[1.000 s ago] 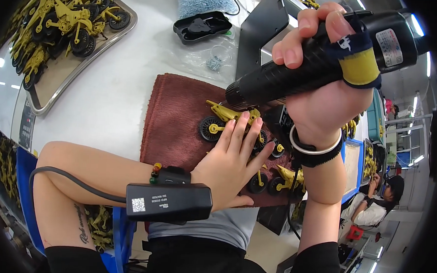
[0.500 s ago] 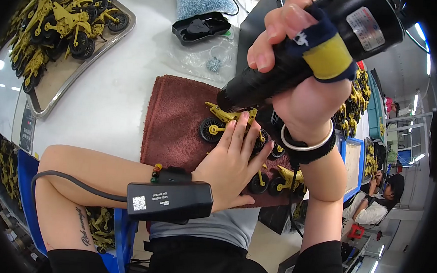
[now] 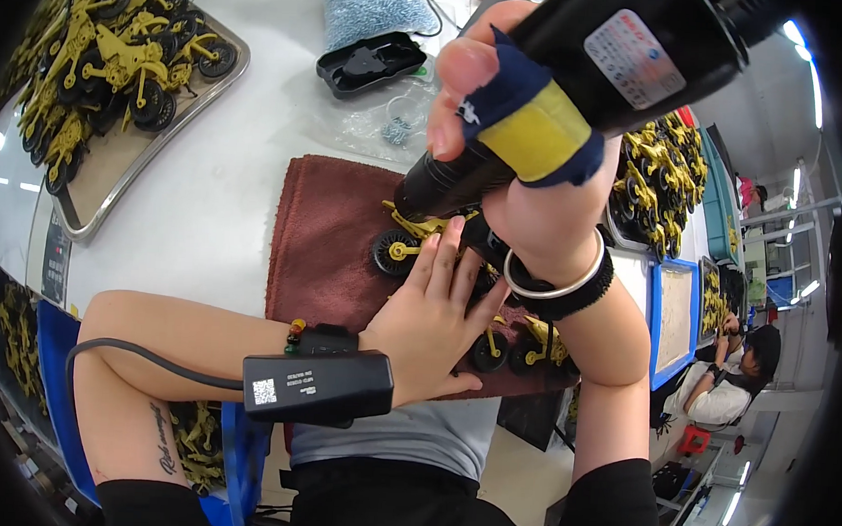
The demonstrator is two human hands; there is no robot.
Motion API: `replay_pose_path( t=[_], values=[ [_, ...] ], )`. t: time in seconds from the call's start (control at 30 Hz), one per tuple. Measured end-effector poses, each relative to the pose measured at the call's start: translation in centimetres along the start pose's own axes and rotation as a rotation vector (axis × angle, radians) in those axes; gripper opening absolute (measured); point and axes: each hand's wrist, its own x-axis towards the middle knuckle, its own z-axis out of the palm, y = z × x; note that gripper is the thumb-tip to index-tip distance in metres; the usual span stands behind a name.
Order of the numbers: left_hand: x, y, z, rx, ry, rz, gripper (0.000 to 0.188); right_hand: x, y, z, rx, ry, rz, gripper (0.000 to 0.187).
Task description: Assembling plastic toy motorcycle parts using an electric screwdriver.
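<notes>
My right hand (image 3: 549,213) is wrapped round a thick black electric screwdriver (image 3: 570,47), a navy and yellow band (image 3: 533,131) crossing its grip. The tool slants down to the left, its nose over a yellow toy motorcycle (image 3: 398,252) with black wheels. My left hand (image 3: 422,330) lies flat on that motorcycle, fingers stretched out and a little apart. The tool's nose and my fingers cover much of the toy, and the bit's tip is hidden. Beneath is a brown cloth (image 3: 312,248). Nearer me on the cloth sits another yellow motorcycle (image 3: 543,338).
A metal tray (image 3: 125,183) heaped with toy motorcycles stands at left; another heap (image 3: 659,180) is at right. Behind the cloth are a bag of small screws (image 3: 377,13) and a black dish (image 3: 369,65). Blue bins flank me. A co-worker (image 3: 729,379) sits at far right.
The screwdriver and my right hand have moved left and slightly down, its nose now lower over the toy motorcycle. My left hand stays on the toy. The whole view has shifted slightly.
</notes>
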Motion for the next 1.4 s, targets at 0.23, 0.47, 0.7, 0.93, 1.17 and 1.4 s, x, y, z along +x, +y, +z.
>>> replay_pose_path(
  t=[0.23,0.47,0.7,0.93,1.17,1.4],
  values=[
    [0.3,0.0,-0.1,-0.075,0.141,0.049,0.091,0.0,-6.7,-6.6,0.344,-0.045,-0.168,0.03],
    [0.5,-1.0,-2.1,-0.089,0.068,0.073,0.104,-8.3,-9.2,-14.6,0.189,0.293,-0.119,0.027],
    [1.9,-2.3,-5.4,0.047,-0.17,0.095,0.077,-21.7,-9.8,-21.5,0.378,0.742,-0.136,0.025],
    [2.1,-1.8,-5.0,-0.015,-0.128,-0.055,0.061,-28.8,-6.1,-23.7,0.834,1.0,-0.086,0.024],
    [1.5,-1.5,-4.8,-0.058,-0.115,-0.202,0.049,-28.3,-3.1,-24.0,0.998,0.962,-0.053,0.024],
    [3.6,1.8,-5.6,-0.531,0.095,-0.113,0.053,-30.2,-1.4,-24.0,1.04,0.908,-0.139,0.028]
  ],
)
